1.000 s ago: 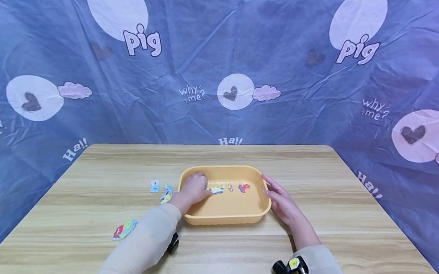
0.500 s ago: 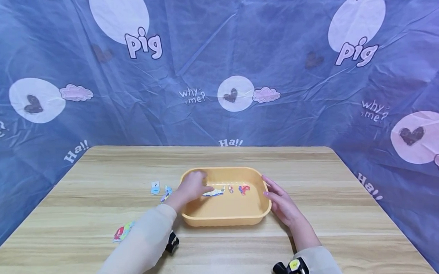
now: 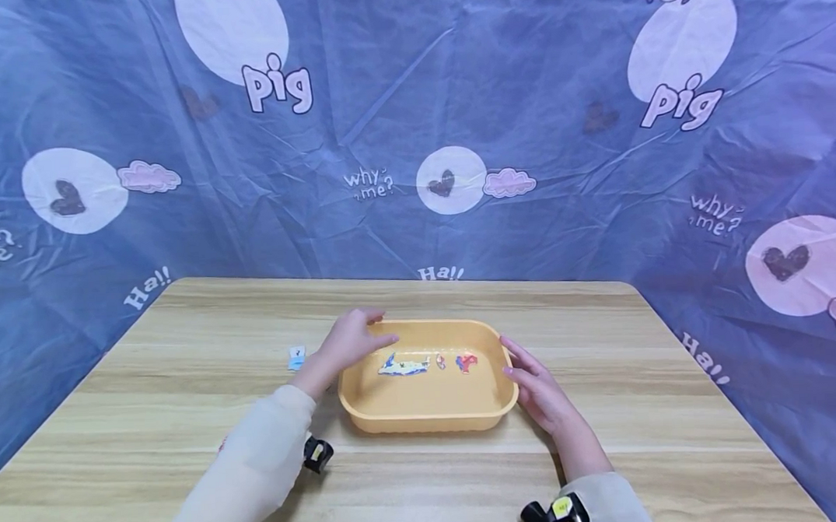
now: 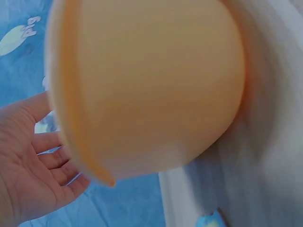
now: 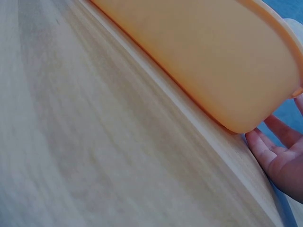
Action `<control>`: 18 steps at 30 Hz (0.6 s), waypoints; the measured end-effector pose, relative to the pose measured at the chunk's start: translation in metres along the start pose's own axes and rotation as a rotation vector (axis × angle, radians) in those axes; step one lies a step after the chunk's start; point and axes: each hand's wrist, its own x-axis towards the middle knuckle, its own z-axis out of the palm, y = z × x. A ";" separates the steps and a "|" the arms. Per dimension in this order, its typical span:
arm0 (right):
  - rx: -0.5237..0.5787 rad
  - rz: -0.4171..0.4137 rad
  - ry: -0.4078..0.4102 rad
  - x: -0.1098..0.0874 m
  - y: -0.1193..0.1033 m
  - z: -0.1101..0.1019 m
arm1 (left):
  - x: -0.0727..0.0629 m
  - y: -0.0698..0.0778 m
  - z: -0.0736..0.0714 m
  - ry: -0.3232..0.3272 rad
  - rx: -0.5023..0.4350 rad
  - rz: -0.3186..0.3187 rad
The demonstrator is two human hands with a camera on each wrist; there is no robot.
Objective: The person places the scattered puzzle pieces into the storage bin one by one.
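Observation:
A yellow-orange plastic tray [image 3: 428,424] stands on the table. On its floor lie flat, irregular printed pieces: a pale one edged in blue [image 3: 405,367], a small red-and-white one [image 3: 440,361] and a red-and-blue one [image 3: 467,363]. My left hand [image 3: 351,342] hovers at the tray's left end with fingers spread, holding nothing; in the left wrist view it is beside the rim. At the right end my right hand [image 3: 544,396] rests its fairly straight fingers against the tray's outside and rim. The right wrist view has fingertips [image 5: 253,137] at its lower corner.
Left of the tray lies a small light-blue and white piece [image 3: 297,357], partly beside my left forearm. A sliver of red [image 3: 222,445] shows past the sleeve [image 3: 248,463]. The wooden table [image 3: 639,345] meets a blue printed cloth [image 3: 389,239] behind.
My left hand has lifted out of the tray, moving left and back over its rim. The blue-edged piece it partly covered shows fully. The right hand stays put.

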 end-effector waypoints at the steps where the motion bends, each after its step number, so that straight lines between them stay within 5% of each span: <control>1: 0.000 -0.001 0.001 0.000 0.000 0.000 | -0.001 -0.001 -0.003 0.006 -0.009 0.001; 18: 0.004 -0.012 -0.012 0.002 0.002 -0.002 | -0.020 -0.030 -0.045 0.143 -0.052 0.005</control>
